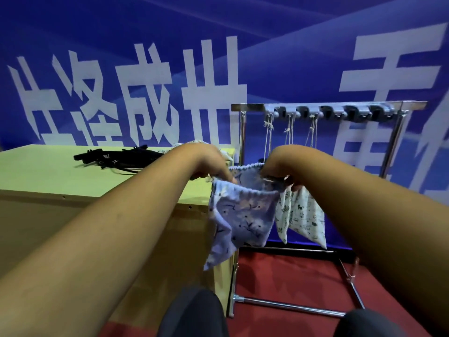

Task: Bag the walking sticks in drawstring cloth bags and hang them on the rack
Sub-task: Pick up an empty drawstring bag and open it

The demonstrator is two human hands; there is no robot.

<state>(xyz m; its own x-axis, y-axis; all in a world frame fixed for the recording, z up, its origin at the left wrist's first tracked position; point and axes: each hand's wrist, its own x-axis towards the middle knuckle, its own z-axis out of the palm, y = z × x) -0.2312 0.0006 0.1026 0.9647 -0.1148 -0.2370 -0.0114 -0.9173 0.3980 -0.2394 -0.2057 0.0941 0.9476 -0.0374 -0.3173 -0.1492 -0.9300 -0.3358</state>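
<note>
Off the table's right corner, both hands pinching the bag mouth wide; keep it taut for a stick.

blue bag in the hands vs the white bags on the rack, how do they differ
The blue bag has dark marks on pale blue cloth; the white bags carry small green and dark prints. The blue bag is held by its mouth between the left hand and right hand, while the white bags hang by cords from the rack. Both are printed cloth bags.
</note>
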